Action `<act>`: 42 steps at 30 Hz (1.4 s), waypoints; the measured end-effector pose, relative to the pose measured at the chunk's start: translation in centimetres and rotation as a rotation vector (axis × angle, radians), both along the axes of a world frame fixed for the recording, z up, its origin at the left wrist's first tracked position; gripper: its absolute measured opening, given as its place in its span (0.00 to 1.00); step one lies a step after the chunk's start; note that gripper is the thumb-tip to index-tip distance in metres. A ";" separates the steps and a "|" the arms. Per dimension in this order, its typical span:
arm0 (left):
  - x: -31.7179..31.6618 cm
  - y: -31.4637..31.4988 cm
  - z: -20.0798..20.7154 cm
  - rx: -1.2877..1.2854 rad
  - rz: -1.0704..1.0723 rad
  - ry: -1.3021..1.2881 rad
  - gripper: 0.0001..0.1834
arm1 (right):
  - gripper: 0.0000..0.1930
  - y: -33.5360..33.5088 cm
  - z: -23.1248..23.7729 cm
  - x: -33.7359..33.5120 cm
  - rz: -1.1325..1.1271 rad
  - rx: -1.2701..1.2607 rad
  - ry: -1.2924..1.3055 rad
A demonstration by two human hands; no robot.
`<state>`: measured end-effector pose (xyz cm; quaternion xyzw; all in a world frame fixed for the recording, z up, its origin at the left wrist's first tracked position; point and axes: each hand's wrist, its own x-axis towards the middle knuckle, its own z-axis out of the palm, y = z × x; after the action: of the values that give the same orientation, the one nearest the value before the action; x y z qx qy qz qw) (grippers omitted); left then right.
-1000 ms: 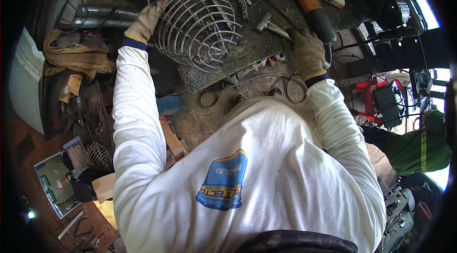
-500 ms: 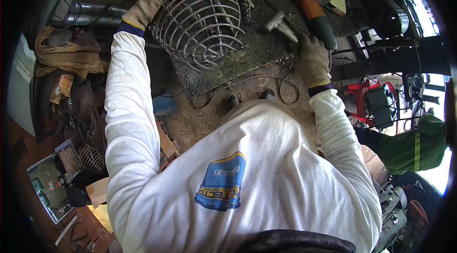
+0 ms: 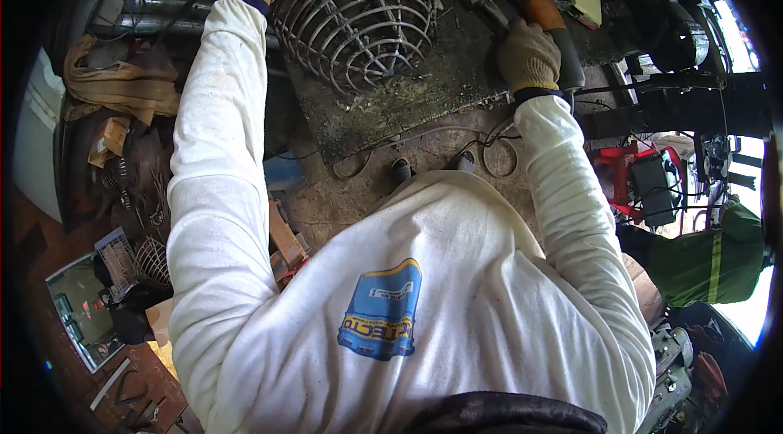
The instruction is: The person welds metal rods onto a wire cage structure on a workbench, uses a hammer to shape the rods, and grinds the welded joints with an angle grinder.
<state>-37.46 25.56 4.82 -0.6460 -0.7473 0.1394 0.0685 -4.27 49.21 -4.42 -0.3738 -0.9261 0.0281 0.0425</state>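
Daylight glares white along your far right; your shirt (image 3: 465, 295) reads bright, the table (image 3: 347, 122) dim. Hammer (image 3: 493, 16) at your right hand (image 3: 528, 56) blurred. Fisheye bends straight edges near rim; corners black.

Head cam, L of pair, wide fisheye, facing steeply down past wearer's chest: white shirt (image 3: 481, 295) close up in lower half, counter (image 3: 444, 91) farther off up top; edges bend, dark rim prob. hides bits.
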 end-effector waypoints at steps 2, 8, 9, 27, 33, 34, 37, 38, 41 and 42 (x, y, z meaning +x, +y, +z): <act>0.6 0.1 0.7 -0.009 0.073 -0.105 0.24 | 0.20 -0.9 1.0 0.5 -0.002 -0.052 -0.061; 1.0 -0.3 2.7 -0.016 0.193 -0.258 0.23 | 0.23 -4.4 1.7 4.6 0.125 -0.102 0.251; 0.8 -0.2 3.0 -0.019 0.205 -0.271 0.23 | 0.23 -4.9 1.7 5.5 0.145 -0.185 0.311; 3.6 5.1 4.7 0.128 0.339 -0.347 0.16 | 0.18 -6.9 -1.3 10.0 0.121 -0.304 0.344; 5.9 7.0 4.0 0.226 0.389 -0.387 0.16 | 0.19 -7.4 0.1 10.8 0.077 -0.268 0.394; 6.2 7.1 3.8 0.241 0.397 -0.392 0.16 | 0.19 -7.2 0.4 10.9 0.073 -0.270 0.385; 6.7 7.5 3.6 0.281 0.411 -0.394 0.16 | 0.19 -6.2 0.7 11.2 0.095 -0.197 0.445; 7.0 7.5 3.5 0.296 0.415 -0.397 0.16 | 0.19 -5.7 0.6 11.2 0.084 -0.180 0.511; 7.9 7.8 3.4 0.335 0.431 -0.402 0.16 | 0.21 -3.5 0.5 11.1 0.052 -0.124 0.596; 8.1 7.9 3.4 0.354 0.433 -0.400 0.17 | 0.22 -2.6 0.7 10.9 0.036 -0.084 0.617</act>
<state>-29.34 33.50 8.24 -0.4649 -0.8785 -0.1104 0.0004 6.59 46.64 -3.73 -0.3327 -0.8740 0.1793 0.3055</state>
